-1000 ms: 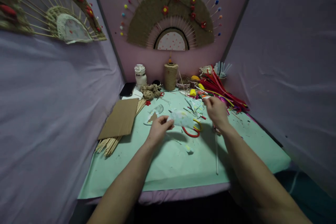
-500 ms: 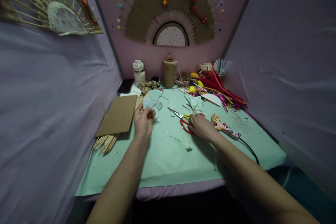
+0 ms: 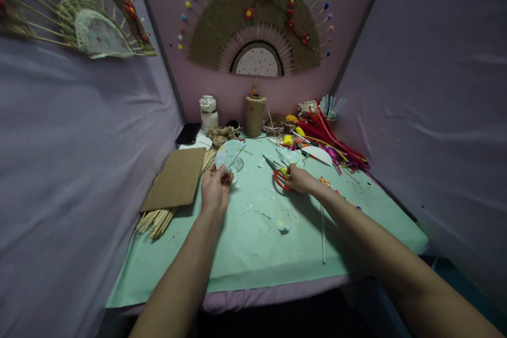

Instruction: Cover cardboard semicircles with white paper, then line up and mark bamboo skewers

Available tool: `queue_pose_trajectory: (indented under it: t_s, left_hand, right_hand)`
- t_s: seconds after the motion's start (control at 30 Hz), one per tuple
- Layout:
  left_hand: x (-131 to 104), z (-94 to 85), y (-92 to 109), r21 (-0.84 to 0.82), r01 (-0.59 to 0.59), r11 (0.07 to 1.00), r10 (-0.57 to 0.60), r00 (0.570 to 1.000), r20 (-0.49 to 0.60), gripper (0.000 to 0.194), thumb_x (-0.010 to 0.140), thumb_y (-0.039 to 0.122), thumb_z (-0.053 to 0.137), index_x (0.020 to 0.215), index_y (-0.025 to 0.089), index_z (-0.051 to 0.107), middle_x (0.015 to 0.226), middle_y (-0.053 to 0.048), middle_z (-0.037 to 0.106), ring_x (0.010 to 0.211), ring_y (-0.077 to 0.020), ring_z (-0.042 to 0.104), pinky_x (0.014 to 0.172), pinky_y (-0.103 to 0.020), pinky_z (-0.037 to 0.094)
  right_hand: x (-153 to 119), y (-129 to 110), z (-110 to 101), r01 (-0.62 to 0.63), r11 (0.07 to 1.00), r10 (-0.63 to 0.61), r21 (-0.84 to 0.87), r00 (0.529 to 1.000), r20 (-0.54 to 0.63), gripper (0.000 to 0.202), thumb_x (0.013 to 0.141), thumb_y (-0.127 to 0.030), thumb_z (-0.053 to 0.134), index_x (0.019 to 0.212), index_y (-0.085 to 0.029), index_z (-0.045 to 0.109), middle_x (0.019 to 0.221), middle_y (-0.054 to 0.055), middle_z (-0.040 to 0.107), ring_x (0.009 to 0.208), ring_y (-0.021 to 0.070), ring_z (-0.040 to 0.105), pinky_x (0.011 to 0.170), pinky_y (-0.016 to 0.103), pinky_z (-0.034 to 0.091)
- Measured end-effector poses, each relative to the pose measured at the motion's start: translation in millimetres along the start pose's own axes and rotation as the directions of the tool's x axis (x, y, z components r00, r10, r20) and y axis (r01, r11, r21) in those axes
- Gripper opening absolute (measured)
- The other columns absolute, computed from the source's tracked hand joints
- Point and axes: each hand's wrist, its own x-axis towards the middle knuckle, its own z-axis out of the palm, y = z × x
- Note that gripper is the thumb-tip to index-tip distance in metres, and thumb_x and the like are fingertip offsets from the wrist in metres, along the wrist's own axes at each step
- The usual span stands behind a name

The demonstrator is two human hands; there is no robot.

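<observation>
My left hand pinches a pale blue, patterned half-circle piece near its lower edge and holds it up over the table. Whether it is cloth or paper, I cannot tell. Farther right, the fingers of my right hand are closed at the red and yellow handles of a pair of scissors, whose blades point away to the left. Just beyond the blades lies a crumpled scrap of similar patterned material. A thin curved offcut rests on the table between my forearms.
Cardboard covers a bundle of thin sticks at left. Behind stand a white jar and a twine spool, beside a phone. Red pipe cleaners pile up at back right. My right forearm mostly hides a flower-patterned glue gun.
My right hand has shifted slightly away from me, and the scissors have moved right with it. My right forearm now covers most of the glue gun. The left hand keeps its hold.
</observation>
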Motion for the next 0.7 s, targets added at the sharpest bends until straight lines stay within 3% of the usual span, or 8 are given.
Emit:
queue_pose_trajectory:
  t_s: [0.1,0.27,0.37,0.47,0.6,0.7]
  left_hand:
    - [0,0.1,0,-0.008,0.005,1.000,-0.005,1.000,-0.010,0.033,0.058,0.016,0.077,0.085,0.016,0.058,0.072,0.004,0.062,0.057,-0.0042,0.054,0.055,-0.015,0.044]
    - [2,-0.5,0,-0.017,-0.003,1.000,0.003,1.000,0.005,0.032,0.058,0.016,0.077,0.084,0.016,0.059,0.075,0.002,0.063,0.057,-0.0042,0.053,0.054,-0.015,0.044]
    - [1,-0.9,0,-0.018,-0.005,1.000,0.005,1.000,0.002,0.031,0.057,0.015,0.077,0.083,0.016,0.059,0.075,0.003,0.062,0.056,-0.0039,0.053,0.053,-0.015,0.043]
    - [1,-1.1,0,-0.012,-0.011,1.000,0.011,1.000,-0.002,0.031,0.058,0.016,0.078,0.082,0.016,0.059,0.073,0.003,0.061,0.056,-0.0039,0.053,0.054,-0.015,0.044]
    - [1,-1.1,-1,-0.005,-0.015,1.000,0.015,1.000,0.000,0.030,0.058,0.017,0.078,0.081,0.015,0.058,0.072,0.003,0.061,0.056,-0.0043,0.053,0.054,-0.016,0.044]
    - [2,-1.9,-1,-0.001,-0.022,1.000,0.022,1.000,-0.010,0.032,0.056,0.017,0.079,0.080,0.015,0.058,0.069,0.004,0.060,0.056,-0.0048,0.052,0.053,-0.016,0.044]
  right_hand:
    - [-3,-1,-12,0.008,0.993,-0.016,0.120,0.997,0.069,0.037,0.074,-0.033,0.068,0.104,-0.015,0.057,0.084,0.006,0.067,0.069,0.0161,0.059,0.056,0.024,0.040]
    - [-7,2,-38,0.109,0.918,-0.174,0.382,0.975,0.140,0.046,0.070,-0.046,0.073,0.105,-0.018,0.060,0.080,0.001,0.068,0.064,0.0127,0.058,0.056,0.022,0.043]
    - [3,8,-57,0.160,0.978,-0.160,0.131,0.987,-0.014,0.040,0.077,-0.040,0.068,0.110,-0.019,0.058,0.081,0.001,0.069,0.067,0.0142,0.060,0.057,0.023,0.043]
    - [25,18,-73,0.116,0.989,-0.129,-0.090,0.978,-0.164,0.036,0.079,-0.027,0.066,0.112,-0.017,0.057,0.090,0.006,0.068,0.079,0.0179,0.062,0.063,0.024,0.042]
    - [65,31,-80,0.101,0.971,-0.134,-0.215,0.981,-0.144,0.031,0.077,-0.021,0.071,0.107,-0.016,0.061,0.098,0.007,0.067,0.090,0.0216,0.063,0.073,0.027,0.045]
    - [94,39,-76,0.098,0.955,-0.127,-0.278,0.988,-0.088,0.031,0.087,-0.030,0.064,0.114,-0.016,0.060,0.110,0.008,0.064,0.095,0.0212,0.062,0.081,0.036,0.051]
